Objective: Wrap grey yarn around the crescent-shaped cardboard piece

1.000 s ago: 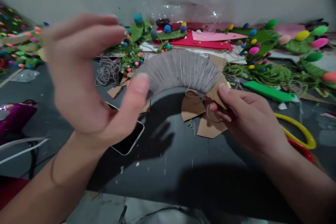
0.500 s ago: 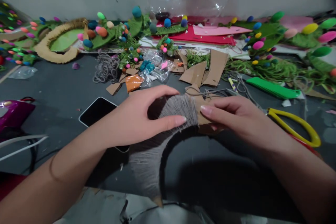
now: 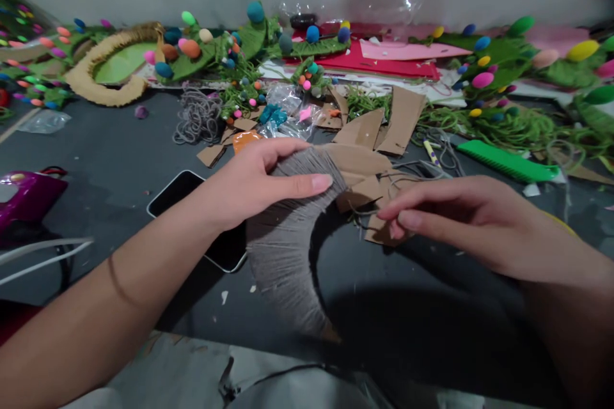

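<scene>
A curved cardboard piece wound with grey yarn (image 3: 288, 230) is in my left hand (image 3: 259, 182), thumb on top and fingers behind it. Its bare brown cardboard end (image 3: 362, 163) points to the upper right, and a small bare tip shows at the bottom. To the right of the curve, my right hand (image 3: 451, 220) is apart from the cardboard, thumb and fingers closed in a pinch. A thin strand of grey yarn (image 3: 367, 211) meets its fingertips. Cardboard scraps (image 3: 378, 230) lie just beyond those fingertips.
A phone (image 3: 225, 249) lies under my left forearm. Behind are a tangle of grey yarn (image 3: 197, 116), cardboard offcuts (image 3: 405, 118), a green comb-like tool (image 3: 511, 161) and leafy decorations with coloured balls. A tan yarn-covered curve (image 3: 108, 70) lies back left, a purple device (image 3: 31, 201) at left.
My right hand has let go of the bare cardboard end and moved a little right and down, pinched. The wrapped curve has tilted and shifted slightly in my left hand.
</scene>
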The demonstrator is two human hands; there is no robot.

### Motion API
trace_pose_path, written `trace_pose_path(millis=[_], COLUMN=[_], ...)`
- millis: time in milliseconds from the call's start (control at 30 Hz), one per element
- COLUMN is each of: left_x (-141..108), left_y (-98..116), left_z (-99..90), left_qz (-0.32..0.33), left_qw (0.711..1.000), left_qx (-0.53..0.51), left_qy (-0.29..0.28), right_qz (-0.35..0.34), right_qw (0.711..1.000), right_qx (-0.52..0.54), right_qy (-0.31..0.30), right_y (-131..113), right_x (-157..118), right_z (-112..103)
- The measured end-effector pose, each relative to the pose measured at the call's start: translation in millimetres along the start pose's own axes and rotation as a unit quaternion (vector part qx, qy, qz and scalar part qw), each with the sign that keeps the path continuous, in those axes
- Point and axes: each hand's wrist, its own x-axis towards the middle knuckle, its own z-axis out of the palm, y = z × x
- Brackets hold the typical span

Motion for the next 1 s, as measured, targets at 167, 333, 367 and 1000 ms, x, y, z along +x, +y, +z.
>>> trace_pose_path(millis=[167,333,367,1000], left_x=[2.6,2.8,2.5,3.1], left_y=[0.0,4.4,5.1,0.5], left_z=[2.9,5.9,6.7,7.1], left_qz=[-0.075,-0.101,-0.100,-0.170], left_qw=[0.997,0.988,0.986,0.968], left_qx=[-0.024,0.046,0.060,-0.145], left_qy=[-0.018,-0.109,-0.122,-0.110], right_qz=[-0.131,-0.257,-0.260,-0.160], right_qw=[0.968,0.898,0.898,0.927], right_qx=[-0.213,-0.353,-0.349,-0.284], right_qy=[-0.010,0.055,0.066,0.187], right_y=[-3.5,-10.1,-10.1,0.4], right_x=[-5.0,-0.6,1.6,9.0], right_z=[2.2,14.7,17.5,15.1])
